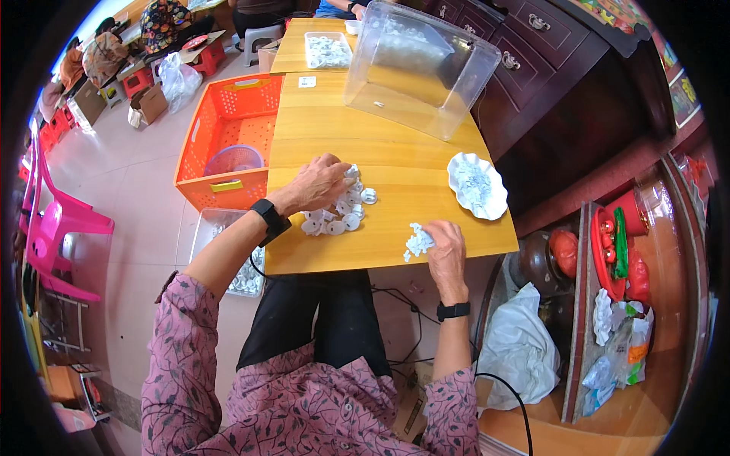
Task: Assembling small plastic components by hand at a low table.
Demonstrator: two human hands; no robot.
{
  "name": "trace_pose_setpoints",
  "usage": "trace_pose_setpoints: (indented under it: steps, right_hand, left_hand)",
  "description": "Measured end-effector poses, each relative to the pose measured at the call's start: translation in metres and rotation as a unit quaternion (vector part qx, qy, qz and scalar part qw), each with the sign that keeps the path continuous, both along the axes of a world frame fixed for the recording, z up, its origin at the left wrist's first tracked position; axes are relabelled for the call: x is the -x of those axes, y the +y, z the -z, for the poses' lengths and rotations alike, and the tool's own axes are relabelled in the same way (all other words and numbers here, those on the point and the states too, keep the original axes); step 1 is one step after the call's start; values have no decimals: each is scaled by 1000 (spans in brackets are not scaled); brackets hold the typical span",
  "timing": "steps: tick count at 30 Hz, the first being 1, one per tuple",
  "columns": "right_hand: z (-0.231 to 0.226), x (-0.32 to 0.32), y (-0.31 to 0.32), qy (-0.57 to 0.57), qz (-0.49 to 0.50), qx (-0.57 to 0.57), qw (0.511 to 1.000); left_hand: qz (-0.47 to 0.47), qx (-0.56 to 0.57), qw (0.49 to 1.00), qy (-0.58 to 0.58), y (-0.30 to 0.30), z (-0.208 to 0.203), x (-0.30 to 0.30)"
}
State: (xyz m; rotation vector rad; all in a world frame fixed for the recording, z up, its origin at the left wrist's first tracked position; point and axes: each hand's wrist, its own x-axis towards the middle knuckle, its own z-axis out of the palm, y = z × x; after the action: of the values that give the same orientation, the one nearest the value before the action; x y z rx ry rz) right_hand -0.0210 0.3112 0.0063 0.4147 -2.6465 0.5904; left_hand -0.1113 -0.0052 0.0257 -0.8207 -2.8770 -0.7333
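On the yellow wooden table (312, 129) lies a heap of white round plastic pieces (350, 222). My left hand (319, 185) rests over the heap's left side, its fingers bent inward and the tips among the upper pieces. What those fingertips grip is partly hidden. Close to the table's front edge is a smaller pile of tiny white plastic parts (417, 242). Against its right side is my right hand (447, 247), with thumb and fingers drawn together. Anything pinched there is too small to make out. A white scalloped plate (498, 199) of small pale pieces sits farther right.
A clear plastic bin (426, 121) stands tilted at the table's far right. Behind it on the left is a tub of white pieces (328, 52). An orange crate (220, 182) adjoins the table's left side, with a clear container (247, 283) below. Other people sit in the background.
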Motion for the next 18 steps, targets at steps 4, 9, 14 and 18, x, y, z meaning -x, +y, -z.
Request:
trace_pose_setpoints:
  steps: [4,9,14,18]
  right_hand:
    - [-2,-6,-2,-10,40,-7,999]
    - [1,0,-18,60,-16,-14,998]
    - [4,-3,-10,43,-14,-27,999]
    - [2,-5,1,38,18,-1,999]
  left_hand:
    - [90,28,994,58,1,0,2]
    - [70,-52,996,-12,10,-4,1]
    - [49,-89,995,-12,-3,-1,4]
    - [64,-61,995,39,-23,17,16]
